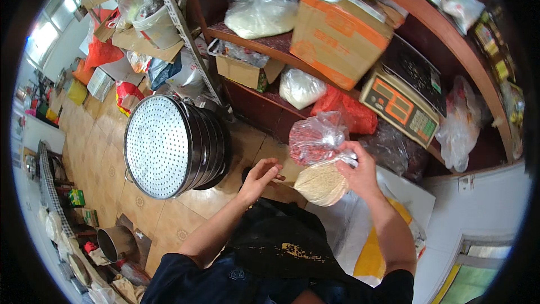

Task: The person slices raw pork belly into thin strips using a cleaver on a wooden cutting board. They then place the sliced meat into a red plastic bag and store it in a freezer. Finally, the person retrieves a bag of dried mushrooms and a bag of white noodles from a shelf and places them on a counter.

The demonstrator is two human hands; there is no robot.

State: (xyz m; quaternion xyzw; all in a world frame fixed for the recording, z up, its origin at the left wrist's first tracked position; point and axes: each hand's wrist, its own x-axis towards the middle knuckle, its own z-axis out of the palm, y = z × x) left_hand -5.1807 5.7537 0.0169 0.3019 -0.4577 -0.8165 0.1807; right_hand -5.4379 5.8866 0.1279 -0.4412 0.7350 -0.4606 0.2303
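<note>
My right hand (pixel 358 171) grips the twisted neck of a clear plastic bag of pale, fine grains (pixel 321 183). Right above it is a clear bag of red dried pieces (pixel 306 141), its gathered top by my fingers; whether I hold this one too, I cannot tell. My left hand (pixel 262 177) is in the air to the left of the grains, fingers apart and holding nothing. Behind the bags, red plastic bags (pixel 348 109) and a digital weighing scale (pixel 398 103) with a dark flat top sit on the shelving.
A tall stack of metal steamer tiers (pixel 158 147) with a perforated face stands on the tiled floor at left. Ahead, a wooden shelf (pixel 270 46) carries a large cardboard box (pixel 339 38) and bags of white contents (pixel 261 12). White and yellow sacks (pixel 371 253) lie at my right.
</note>
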